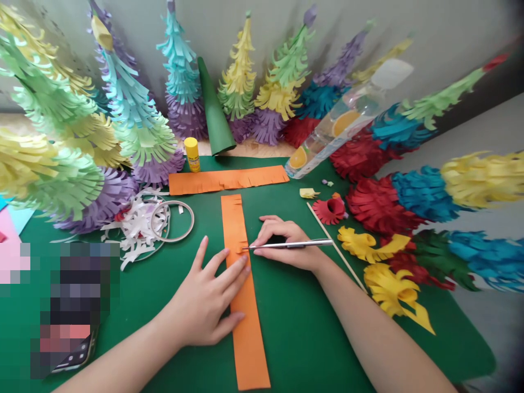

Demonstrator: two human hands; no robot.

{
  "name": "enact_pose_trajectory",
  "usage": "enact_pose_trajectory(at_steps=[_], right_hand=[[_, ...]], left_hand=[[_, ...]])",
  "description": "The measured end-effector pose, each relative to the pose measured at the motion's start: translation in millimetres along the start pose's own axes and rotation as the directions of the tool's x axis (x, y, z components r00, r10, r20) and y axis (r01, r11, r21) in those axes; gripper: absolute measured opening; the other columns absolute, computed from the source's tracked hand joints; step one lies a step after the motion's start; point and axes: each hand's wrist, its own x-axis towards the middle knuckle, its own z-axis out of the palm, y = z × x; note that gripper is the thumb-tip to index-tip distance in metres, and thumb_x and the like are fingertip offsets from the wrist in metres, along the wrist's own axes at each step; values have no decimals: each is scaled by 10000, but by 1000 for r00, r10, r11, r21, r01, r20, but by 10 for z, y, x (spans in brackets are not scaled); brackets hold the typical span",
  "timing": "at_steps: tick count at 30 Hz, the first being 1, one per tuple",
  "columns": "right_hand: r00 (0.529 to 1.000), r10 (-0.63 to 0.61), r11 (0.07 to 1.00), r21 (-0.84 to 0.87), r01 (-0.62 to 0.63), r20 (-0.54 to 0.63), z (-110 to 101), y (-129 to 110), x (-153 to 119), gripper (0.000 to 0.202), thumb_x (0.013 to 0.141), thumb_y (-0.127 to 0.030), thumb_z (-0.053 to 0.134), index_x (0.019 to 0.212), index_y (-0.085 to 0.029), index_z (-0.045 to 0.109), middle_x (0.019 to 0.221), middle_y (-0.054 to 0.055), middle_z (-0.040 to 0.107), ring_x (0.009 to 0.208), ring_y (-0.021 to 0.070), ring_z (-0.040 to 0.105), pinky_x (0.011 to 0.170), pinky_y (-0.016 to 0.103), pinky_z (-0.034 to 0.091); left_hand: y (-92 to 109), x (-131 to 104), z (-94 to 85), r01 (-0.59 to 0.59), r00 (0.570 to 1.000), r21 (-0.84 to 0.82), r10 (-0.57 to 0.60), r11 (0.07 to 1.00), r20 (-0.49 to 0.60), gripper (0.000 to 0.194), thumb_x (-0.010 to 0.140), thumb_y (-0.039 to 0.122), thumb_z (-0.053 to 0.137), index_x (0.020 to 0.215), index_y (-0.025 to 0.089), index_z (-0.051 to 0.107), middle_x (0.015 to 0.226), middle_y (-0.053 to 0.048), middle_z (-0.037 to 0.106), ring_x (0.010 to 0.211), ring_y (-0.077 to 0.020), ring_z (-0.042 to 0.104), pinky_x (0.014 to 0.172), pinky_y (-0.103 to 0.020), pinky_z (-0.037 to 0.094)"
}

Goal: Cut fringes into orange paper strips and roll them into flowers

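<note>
1. Your long orange paper strip (248, 349) lies lengthwise before you on the green worktop (311, 349), short slits at its far right edge; take it as the landmark.
2. Your left hand (208, 295) spans the strip's middle from the left, palm down, fingers spread: several fingers and the thumb reach onto the paper, while the little finger rests off its left edge.
3. Your right hand (292, 245), just right of the strip, pinches a slim silver tool (303, 243) whose tip meets the strip's right edge beside the slits.
4. Just beyond the strip's far end, a second orange strip (229, 180) lies crosswise, its near edge slit.
5. Beyond that crosswise piece, you have a yellow glue stick (192, 158) and a green paper cone (216, 114), both upright.
6. Left of the strip are white paper shreds (139, 218), partly under a ring (192, 222), and a partly blurred phone (77, 352).
7. Right of the strip are a thin stick (338, 249) and curled yellow fringes (393, 292).
8. A white-capped clear bottle (335, 125) stands beyond the strip, to its right; you cannot tell whether it holds liquid.
</note>
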Motion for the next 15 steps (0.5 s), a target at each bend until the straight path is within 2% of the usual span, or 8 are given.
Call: enact_pose_trajectory(at_steps=[4, 9, 12, 15], right_hand=[[996, 6, 997, 74, 0, -85, 0, 29, -10, 103, 750, -239, 743, 739, -212, 644, 737, -7, 733, 696, 150, 683, 1005, 451, 434], [994, -17, 998, 59, 24, -108, 36, 49, -19, 100, 742, -226, 749, 747, -218, 649, 742, -5, 739, 725, 160, 682, 976, 445, 454], [994, -24, 998, 53, 30, -109, 46, 43, -19, 103, 741, -215, 750, 753, -219, 648, 751, -7, 741, 721, 158, 682, 976, 447, 451], [997, -25, 999, 38, 27, -77, 50, 21, -11, 98, 749, -210, 743, 767, -218, 646, 761, -8, 745, 700, 153, 685, 1002, 462, 423]], left_hand=[[0, 12, 18, 23, 1000, 51, -23, 998, -5, 600, 947, 528, 350, 1432, 178, 395, 1508, -22, 364, 1314, -318, 379, 1146, -581, -80], [20, 26, 35, 39, 999, 110, -37, 993, -23, 554, 951, 510, 374, 1406, 201, 434, 1506, -26, 369, 1340, -304, 364, 1155, -585, -41], [41, 39, 44, 53, 998, 138, -48, 989, -42, 519, 950, 493, 400, 1364, 193, 487, 1458, -48, 440, 1334, -302, 377, 1159, -587, -18], [54, 52, 55, 42, 996, 126, -31, 991, -87, 467, 953, 447, 420, 1302, 164, 549, 1335, -62, 566, 1269, -271, 454, 1172, -562, -19]])
